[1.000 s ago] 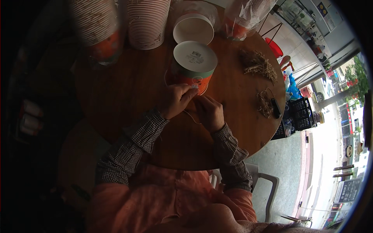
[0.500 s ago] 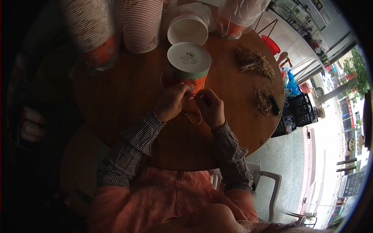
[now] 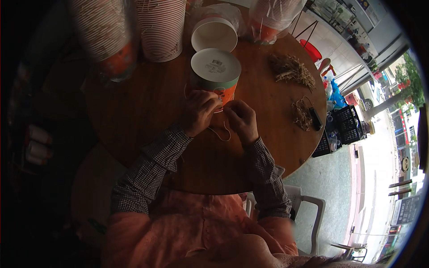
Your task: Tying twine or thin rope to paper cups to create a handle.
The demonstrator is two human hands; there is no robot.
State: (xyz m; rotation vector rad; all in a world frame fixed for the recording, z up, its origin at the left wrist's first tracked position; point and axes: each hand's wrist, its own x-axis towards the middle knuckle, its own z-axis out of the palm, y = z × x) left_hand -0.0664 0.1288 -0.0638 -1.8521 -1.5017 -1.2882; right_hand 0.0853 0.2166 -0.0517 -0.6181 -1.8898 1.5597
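Left hand (image 3: 198,114) has curled further across the tub (image 3: 215,67), mid-frame; right hand (image 3: 241,119) bunched close by. Can't tell either grip. Tub's already upturned; string (image 3: 222,140) below remains slack.

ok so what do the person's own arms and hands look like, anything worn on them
The left hand and right hand are bare, with no gloves. Loose, wrinkled sleeves in a small dark-and-pale check cover the forearms down to the wrists. Above them shows an orange-pink top.
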